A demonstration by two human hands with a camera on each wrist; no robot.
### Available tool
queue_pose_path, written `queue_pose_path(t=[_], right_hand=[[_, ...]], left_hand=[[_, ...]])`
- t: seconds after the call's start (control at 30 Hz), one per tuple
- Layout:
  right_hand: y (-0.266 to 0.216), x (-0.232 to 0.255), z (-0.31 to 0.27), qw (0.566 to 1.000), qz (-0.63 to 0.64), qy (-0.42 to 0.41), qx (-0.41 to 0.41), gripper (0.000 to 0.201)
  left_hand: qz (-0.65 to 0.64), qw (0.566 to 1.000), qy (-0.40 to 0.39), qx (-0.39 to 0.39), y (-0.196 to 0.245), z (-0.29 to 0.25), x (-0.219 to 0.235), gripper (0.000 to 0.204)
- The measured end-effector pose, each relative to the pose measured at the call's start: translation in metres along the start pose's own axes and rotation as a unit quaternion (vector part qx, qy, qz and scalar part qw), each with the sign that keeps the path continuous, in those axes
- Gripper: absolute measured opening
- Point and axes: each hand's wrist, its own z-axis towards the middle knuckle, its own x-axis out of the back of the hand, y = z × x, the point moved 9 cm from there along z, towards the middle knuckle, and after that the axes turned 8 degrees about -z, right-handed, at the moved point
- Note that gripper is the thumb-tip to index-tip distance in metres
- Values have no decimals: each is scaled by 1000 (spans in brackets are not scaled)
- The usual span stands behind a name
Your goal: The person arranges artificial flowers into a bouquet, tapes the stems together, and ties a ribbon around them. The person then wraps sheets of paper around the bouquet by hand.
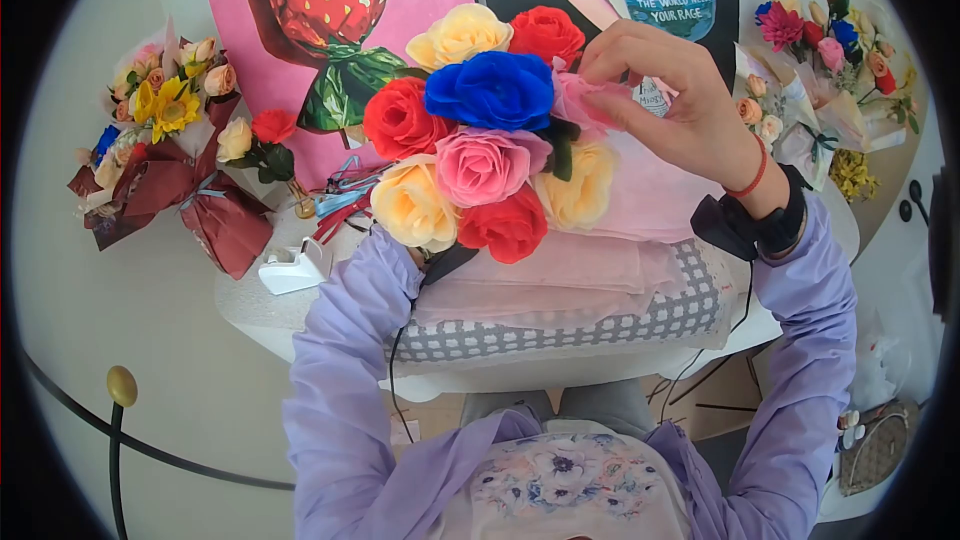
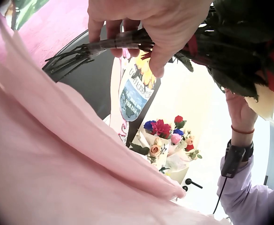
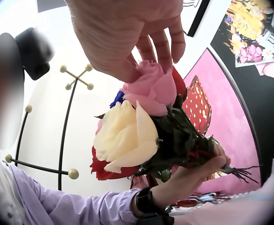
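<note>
A bouquet of artificial roses fills the middle of the head view, with a blue rose [image 1: 490, 90] among red, cream and pink ones. My left hand [image 2: 151, 23] grips the bundled stems [image 2: 113, 43] from below; in the head view the blooms mostly hide it. Fingers and thumb of my right hand [image 1: 665, 90] pinch a pink rose [image 3: 151, 89] at the bouquet's right edge. Beside that bloom, a cream rose [image 3: 125, 136] faces the right wrist camera. Bare stem ends [image 3: 240, 173] stick out past the left hand.
Pink wrapping sheets [image 1: 540, 280] lie on the table below the bouquet. A white tape dispenser [image 1: 295, 265] and ribbons [image 1: 345, 195] sit to the left. Wrapped bouquets stand at left [image 1: 215, 210] and right [image 1: 815, 110]. Painted pictures [image 1: 230, 0] lean behind.
</note>
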Motion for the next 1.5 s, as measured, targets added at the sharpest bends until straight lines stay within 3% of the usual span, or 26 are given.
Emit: queue_pose_path(t=[0.2,0.4,0.6,0.63,0.67,0.7,0.77,0.8,0.83,0.87,0.9,0.93,0.97,1.0,1.03,1.07,1.1,1.13,1.17,1.2,1.23,1.27,1.3,1.4,1.47,1.5], right_hand=[[1,4,1,1000,1,8,-12,13],[67,-5,-30,970,116,54,-208,20],[47,-85,-59,998,46,-49,-10,20],[75,-101,-81,890,436,6,-131,27],[85,-124,-103,622,747,58,-227,34],[69,-105,-107,682,670,77,-282,36],[82,-130,-135,491,809,72,-316,37],[87,-130,-143,491,809,72,-316,37],[81,-112,-132,795,538,-14,-279,38],[69,-103,-123,961,174,-99,-194,40],[67,-106,-120,960,172,-99,-195,40],[70,-105,-117,840,488,21,-235,37],[77,-106,-118,612,740,140,-243,35],[80,-97,-117,612,738,140,-245,35],[68,-74,-104,805,567,22,-174,31],[54,-63,-97,929,347,-99,-87,27],[43,-69,-100,972,98,-213,9,24],[46,-64,-103,988,151,-17,-12,28],[51,-73,-113,988,152,-19,-11,28],[71,-70,-123,884,455,59,-87,29],[96,-80,-140,679,706,130,-155,31],[143,-89,-174,755,617,118,-189,36],[134,-87,-168,755,616,117,-190,36],[113,-76,-147,674,684,158,-231,37],[93,-62,-129,903,406,22,-138,33],[100,-81,-136,653,650,116,-370,25]], left_hand=[[-13,1000,18,2,0,-6,8,38],[-23,999,25,-9,10,-6,14,38],[-26,999,22,-33,9,29,-23,38],[-27,999,21,-37,12,19,-26,38],[-28,999,20,-40,10,25,-36,38],[-30,998,20,-43,8,32,-43,38],[-35,998,20,-45,15,6,-38,38],[-38,998,21,-45,18,-11,-35,39],[-41,998,21,-45,19,-22,-35,39],[-44,998,21,-45,15,-1,-41,39],[-48,998,21,-44,10,20,-48,39],[-52,997,21,-44,10,18,-46,39],[-56,997,21,-43,14,-10,-42,39],[-60,997,21,-43,15,-10,-37,39],[-64,997,21,-43,17,-19,-34,39],[-67,997,22,-43,18,-20,-32,39],[-70,996,24,-44,23,6,-17,39],[-72,996,26,-44,24,12,-13,39],[-74,996,29,-45,23,22,-12,39],[-77,995,32,-45,23,21,-12,39],[-79,996,38,-33,30,25,-3,41],[-80,996,44,-22,42,31,2,43],[-82,995,45,-22,56,29,-5,43],[-185,983,-14,-11,84,24,-34,46],[-154,988,-31,-2,85,24,-41,51],[-156,987,-28,-3,88,24,-41,51]])
